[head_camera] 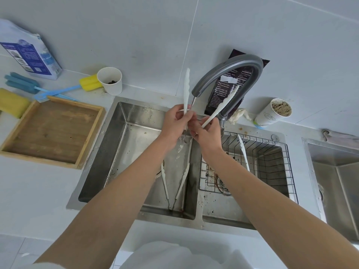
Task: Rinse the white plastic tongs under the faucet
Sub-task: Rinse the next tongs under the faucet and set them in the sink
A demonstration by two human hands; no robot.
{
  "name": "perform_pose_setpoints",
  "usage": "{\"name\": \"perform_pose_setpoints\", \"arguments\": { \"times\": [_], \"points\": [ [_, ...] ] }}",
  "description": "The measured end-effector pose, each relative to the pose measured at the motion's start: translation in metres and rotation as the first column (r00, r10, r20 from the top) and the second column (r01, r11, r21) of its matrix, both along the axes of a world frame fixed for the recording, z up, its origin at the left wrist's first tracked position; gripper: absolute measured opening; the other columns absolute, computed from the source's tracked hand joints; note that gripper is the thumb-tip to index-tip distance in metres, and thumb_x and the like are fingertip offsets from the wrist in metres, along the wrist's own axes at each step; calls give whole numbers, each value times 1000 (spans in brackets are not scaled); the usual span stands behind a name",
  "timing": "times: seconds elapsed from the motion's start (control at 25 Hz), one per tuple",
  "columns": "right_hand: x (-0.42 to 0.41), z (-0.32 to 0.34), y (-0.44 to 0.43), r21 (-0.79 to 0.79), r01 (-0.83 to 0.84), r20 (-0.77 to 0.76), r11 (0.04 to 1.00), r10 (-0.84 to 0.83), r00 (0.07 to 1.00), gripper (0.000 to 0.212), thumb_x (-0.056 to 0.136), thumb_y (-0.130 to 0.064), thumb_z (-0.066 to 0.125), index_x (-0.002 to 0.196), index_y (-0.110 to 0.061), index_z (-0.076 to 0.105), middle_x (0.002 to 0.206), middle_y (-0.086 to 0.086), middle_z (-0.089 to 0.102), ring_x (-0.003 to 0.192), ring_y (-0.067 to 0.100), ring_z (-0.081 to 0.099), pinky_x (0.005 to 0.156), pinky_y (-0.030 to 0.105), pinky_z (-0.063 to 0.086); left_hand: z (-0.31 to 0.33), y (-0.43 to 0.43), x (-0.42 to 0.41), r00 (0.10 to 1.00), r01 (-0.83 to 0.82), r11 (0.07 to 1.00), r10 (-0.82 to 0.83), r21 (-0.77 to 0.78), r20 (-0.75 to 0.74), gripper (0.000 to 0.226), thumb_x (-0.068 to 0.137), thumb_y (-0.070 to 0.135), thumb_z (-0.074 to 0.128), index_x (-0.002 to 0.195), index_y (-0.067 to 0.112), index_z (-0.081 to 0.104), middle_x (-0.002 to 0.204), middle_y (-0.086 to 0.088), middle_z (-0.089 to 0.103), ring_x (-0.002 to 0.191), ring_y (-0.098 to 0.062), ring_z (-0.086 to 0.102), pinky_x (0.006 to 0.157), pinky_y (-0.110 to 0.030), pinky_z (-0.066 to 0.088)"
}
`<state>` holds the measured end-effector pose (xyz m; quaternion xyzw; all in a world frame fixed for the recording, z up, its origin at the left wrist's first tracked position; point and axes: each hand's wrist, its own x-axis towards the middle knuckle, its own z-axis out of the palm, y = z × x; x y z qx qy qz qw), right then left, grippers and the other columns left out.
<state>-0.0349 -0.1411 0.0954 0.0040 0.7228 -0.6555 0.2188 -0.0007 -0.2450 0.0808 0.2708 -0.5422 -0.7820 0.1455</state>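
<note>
Tongs [186, 88]: spread wide, tips up, hinge below the faucet [233, 64] spout.
Left hand [173, 122]: grasping one tong arm.
Right hand [206, 133]: grasping the other arm.

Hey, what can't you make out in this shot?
All head view.
Water from the faucet onto the white tongs: thin, blurred, partly behind left hand and right hand.
The spare tongs in the wire rack: lower end behind the right forearm.
Print on the dark packet: too small.
The far-right sink: cut by frame edge.

We log white tongs [186, 88], grey faucet [233, 64], yellow sponge [11, 102], blue brush [19, 82], dark purple printed packet [219, 98], brown tray [50, 129].
</note>
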Motion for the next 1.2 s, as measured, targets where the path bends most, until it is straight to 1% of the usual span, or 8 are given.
{"name": "perform_pose_setpoints", "arguments": {
  "times": [0.52,0.64,0.76,0.84,0.96,1.04,1.12,1.2],
  "points": [
    [-14,-5,-14,344,19,-103,939,17,995,17,104,-26,45,100,-10,50,74,-5,63,52,-1,62,52,19,48,-5,33,54,996,-29,1000,29,2,-85,21,91,9,66,110,0,65,91,-5,75,80,-16,71,76,-28,57],
    [-16,-1,-21,320,7,-55,947,11,998,16,104,-23,45,109,-9,49,76,-6,59,52,-5,59,51,15,48,-12,36,68,996,21,997,-27,-70,-79,30,89,21,68,113,5,68,91,-1,76,84,-18,72,80,-30,57],
    [-18,7,-28,214,-39,153,976,6,988,32,97,-33,41,105,-6,56,75,7,66,66,21,67,72,39,58,-21,37,77,997,60,997,-62,-49,-46,37,90,37,59,110,8,72,97,-3,76,93,-24,71,87,-37,56],
    [-12,13,-33,100,-46,313,994,12,950,38,93,-31,44,105,2,60,67,15,66,56,31,67,64,38,56,-26,39,79,999,16,1000,-16,19,-38,31,98,33,53,104,10,72,96,-8,75,92,-27,71,86,-37,57],
    [-5,13,-37,102,-84,280,991,52,959,53,74,-29,49,109,9,60,88,28,65,70,38,68,68,46,61,-32,38,79,984,-125,986,138,-110,115,13,98,30,57,102,20,64,97,3,70,91,-7,65,77,-13,50],
    [-3,12,-38,80,-102,329,992,70,942,41,87,-27,48,87,8,69,76,25,66,62,34,68,69,45,59,-37,37,79,973,-57,992,81,-117,216,20,98,33,56,114,21,56,107,9,63,97,-2,61,71,-8,44],
    [-6,4,-35,32,-102,372,994,82,925,56,102,-20,38,60,3,67,59,19,63,48,28,66,56,37,59,-40,35,78,979,72,997,-71,6,190,30,100,34,51,126,17,51,106,6,67,92,-6,65,70,-13,46],
    [-3,2,-34,-24,-106,371,994,107,922,49,106,-19,39,65,-1,59,55,16,62,46,26,65,45,32,58,-42,34,75,979,172,981,-180,93,90,35,103,30,47,131,10,50,96,-2,71,79,-17,69,65,-23,51]
  ]
}}
